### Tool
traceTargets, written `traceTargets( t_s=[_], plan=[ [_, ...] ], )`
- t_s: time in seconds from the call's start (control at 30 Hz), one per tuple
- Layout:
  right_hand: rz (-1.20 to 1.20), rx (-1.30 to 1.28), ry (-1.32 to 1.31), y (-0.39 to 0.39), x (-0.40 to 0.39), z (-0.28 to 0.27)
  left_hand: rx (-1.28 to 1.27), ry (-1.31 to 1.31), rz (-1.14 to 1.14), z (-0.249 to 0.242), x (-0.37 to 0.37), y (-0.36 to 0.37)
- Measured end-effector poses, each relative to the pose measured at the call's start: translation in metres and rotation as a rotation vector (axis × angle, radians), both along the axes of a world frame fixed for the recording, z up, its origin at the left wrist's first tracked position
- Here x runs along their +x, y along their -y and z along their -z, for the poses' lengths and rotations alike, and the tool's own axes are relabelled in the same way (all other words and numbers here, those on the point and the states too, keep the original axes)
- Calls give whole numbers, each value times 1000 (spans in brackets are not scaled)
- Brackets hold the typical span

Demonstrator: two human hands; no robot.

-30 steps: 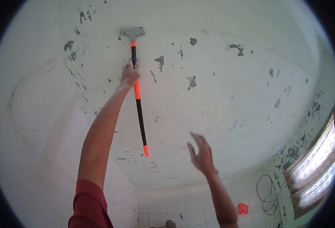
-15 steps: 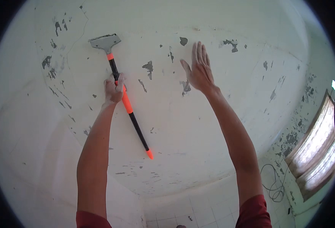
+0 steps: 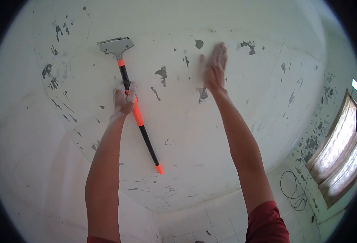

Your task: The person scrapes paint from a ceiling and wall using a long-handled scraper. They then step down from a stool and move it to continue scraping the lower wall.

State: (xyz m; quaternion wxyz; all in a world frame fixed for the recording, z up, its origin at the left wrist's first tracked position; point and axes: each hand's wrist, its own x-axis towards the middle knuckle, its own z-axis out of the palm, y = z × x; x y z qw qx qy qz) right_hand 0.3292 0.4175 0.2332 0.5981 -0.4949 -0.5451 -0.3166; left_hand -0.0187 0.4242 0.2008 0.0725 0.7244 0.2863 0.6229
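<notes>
My left hand is wrapped round the shaft of a long-handled scraper with black and orange sections. Its wide grey metal head points up, and the orange tip of the handle slants down to the right. Flat against the pale wall, or very close over it, my right hand is stretched out, thumb apart, its fingers blurred by motion. White dust coats both hands. Grey patches of bare wall show around them, such as the chipped patch between the hands and another patch just below my right hand.
A curtained window is at the right, beside a wall with much flaked paint. A loop of dark cable hangs near the lower right. Pale floor tiles show at the bottom. A thin crack runs down the wall at the upper left.
My right hand has shifted slightly and is now blurred, its forearm swung a little left. The scraper and my left hand appear slightly farther right and lower as the view shifts.
</notes>
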Motion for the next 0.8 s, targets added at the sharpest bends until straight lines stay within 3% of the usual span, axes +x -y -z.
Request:
traceTargets(
  t_s=[0.17,0.3,0.5,0.7,0.8],
  plan=[
    [73,-183,-51,5,11,74,-4,10,-32,1,2,1],
    [4,-258,-54,20,-18,37,-28,15,10,-3,2,2],
    [5,-77,309,10,-95,-8,-47,35,-2,-2,3,1],
    [62,-12,519,8,-95,-38,-89,35,14,-2,2,2],
    [34,-4,496,10,-100,-58,-27,-26,-87,0,0,-8]
  ],
)
